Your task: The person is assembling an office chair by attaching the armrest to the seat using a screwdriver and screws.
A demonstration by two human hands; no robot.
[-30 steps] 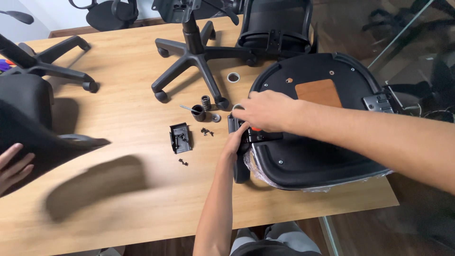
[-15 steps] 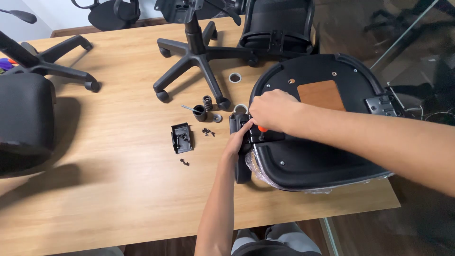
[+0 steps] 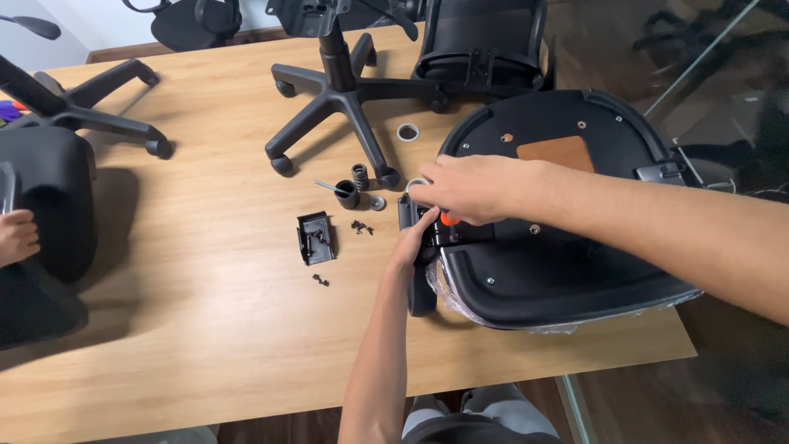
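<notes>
both hands at the armrest bracket of an upturned chair seat

while the black chair seat (image 3: pixel 567 271) lies upside down on the wooden surface (image 3: pixel 189 329), its near edge wrapped in clear plastic, both of the person's hands meet at its left side. the right hand (image 3: pixel 464 187) comes across from the right, its grip closed around a tool with an orange handle (image 3: pixel 449 218), of which only a small part shows beneath the fingers. the left hand (image 3: pixel 413 242) reaches up from below and its grip is folded around the black armrest bracket (image 3: pixel 419 271) that sits against the seat's edge; how tightly it holds cannot be told.

a brown patch (image 3: pixel 557 152) shows on the seat's underside, near several screw heads.

just left of the hands lie small parts: a black cylindrical cup (image 3: pixel 348 195), a coiled spring (image 3: pixel 360 176), a washer (image 3: pixel 377 203), a small heap of screws (image 3: pixel 362 227), a black plastic cover (image 3: pixel 316 238) and a few more screws (image 3: pixel 320 280) nearer the front. a white ring (image 3: pixel 408 131) lies further back, beside a five-star chair base (image 3: pixel 345 99) with castors. behind that stands a black backrest (image 3: pixel 481 45).

at the far left another person's hand (image 3: pixel 16 236) rests on a second black seat (image 3: pixel 45 205).
</notes>
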